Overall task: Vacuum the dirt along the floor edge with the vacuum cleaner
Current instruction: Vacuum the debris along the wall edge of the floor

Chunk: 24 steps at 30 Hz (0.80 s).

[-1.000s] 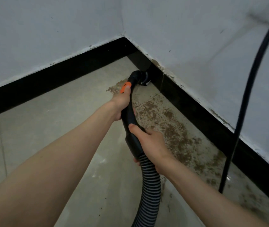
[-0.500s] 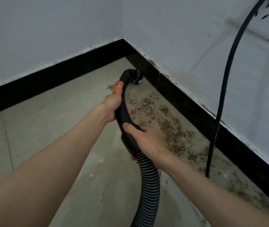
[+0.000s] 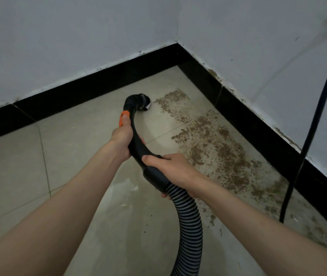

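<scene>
A curved black vacuum handle (image 3: 138, 145) with an orange slider (image 3: 123, 116) ends in a nozzle (image 3: 143, 102) held low over the tiled floor, just left of the dirt. My left hand (image 3: 121, 139) grips the upper handle with its thumb on the orange slider. Lower down, my right hand (image 3: 175, 172) grips the handle where the ribbed grey hose (image 3: 188, 222) joins. Brown dirt (image 3: 212, 148) is spread over the tiles along the right-hand black skirting (image 3: 258, 136), from near the corner toward me.
Two white walls meet at a corner (image 3: 177, 43), each with a black skirting at the floor. A black power cable (image 3: 306, 148) hangs down the right wall to the floor. Beige tiles (image 3: 69, 152) lie to the left.
The nozzle has pulled away from the right skirting, leftward onto the open tiles. Both hands moved with the handle and kept their grip. The view shifted left.
</scene>
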Tool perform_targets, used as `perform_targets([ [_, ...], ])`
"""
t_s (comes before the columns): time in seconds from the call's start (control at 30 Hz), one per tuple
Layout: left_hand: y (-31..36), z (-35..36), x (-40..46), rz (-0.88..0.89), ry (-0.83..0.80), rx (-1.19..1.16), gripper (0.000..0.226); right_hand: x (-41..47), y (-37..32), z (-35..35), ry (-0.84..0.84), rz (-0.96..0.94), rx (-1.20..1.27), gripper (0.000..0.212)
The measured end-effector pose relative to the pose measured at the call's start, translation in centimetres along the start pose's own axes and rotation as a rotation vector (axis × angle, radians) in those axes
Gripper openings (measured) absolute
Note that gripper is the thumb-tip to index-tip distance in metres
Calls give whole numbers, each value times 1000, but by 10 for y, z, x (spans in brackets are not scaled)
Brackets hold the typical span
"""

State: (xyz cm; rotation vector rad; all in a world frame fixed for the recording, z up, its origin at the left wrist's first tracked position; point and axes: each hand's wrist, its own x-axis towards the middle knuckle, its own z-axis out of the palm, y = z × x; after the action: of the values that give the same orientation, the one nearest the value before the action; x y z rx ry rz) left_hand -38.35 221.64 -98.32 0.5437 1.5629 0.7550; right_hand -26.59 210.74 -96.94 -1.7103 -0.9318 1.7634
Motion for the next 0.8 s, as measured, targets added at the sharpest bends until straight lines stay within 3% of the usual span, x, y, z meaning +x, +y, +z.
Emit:
perform_targets([
  [0.27, 6, 33, 9, 15, -50, 61, 66, 6, 3, -21, 46, -8, 80, 41],
  [0.53, 15, 65, 24, 59, -86, 144, 50, 23, 5, -37, 107, -21, 158, 39],
  [0.8, 27, 96, 37, 81, -130, 174, 48, 38, -5, -60, 155, -26, 178, 37],
])
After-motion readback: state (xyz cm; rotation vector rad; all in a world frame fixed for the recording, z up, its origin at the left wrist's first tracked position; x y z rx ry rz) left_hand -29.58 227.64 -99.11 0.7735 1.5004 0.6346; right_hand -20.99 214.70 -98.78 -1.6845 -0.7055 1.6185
